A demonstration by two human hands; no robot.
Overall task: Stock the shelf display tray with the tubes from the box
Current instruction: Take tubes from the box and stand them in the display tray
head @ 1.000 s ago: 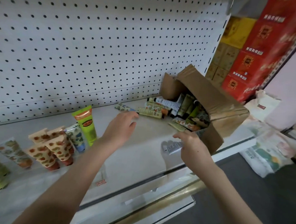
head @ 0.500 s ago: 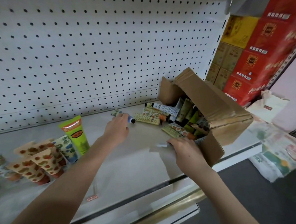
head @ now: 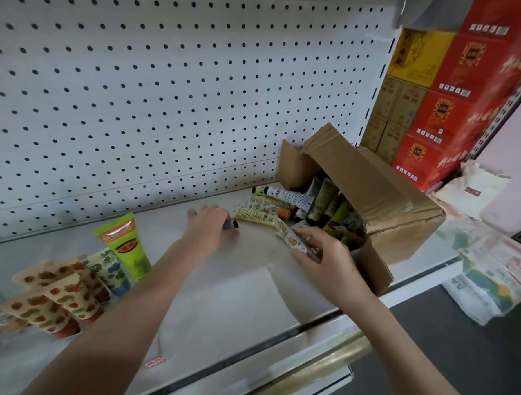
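Nothing here reads clearly from my head camera. The pale yellow tube (head: 253, 215) lying by the box (head: 382, 203) shows a barcode. The green tube (head: 124, 244) has an orange label, and the red cartons (head: 457, 111) carry yellow characters, but both are too blurred to make out.

My left grip (head: 208, 224) has its fingers curled over a dark-capped tube (head: 231, 225) that lies flat on the shelf (head: 233, 286), with only the cap poking out. My right grip (head: 325, 255) pinches a floral tube (head: 290, 236) just in front of the box mouth, tilted up toward the left.

The cardboard box lies on its side at the right end of the shelf with tubes spilling out. More tubes stand at the left, several with orange spots (head: 63, 298). The shelf is pale, backed by white pegboard (head: 168, 86). Printed bags (head: 496, 276) lie on the floor to the right.

Half a second ago my left grip lay on the same tube. My right grip showed only a thin pale edge then, and now the floral tube is plain to see.
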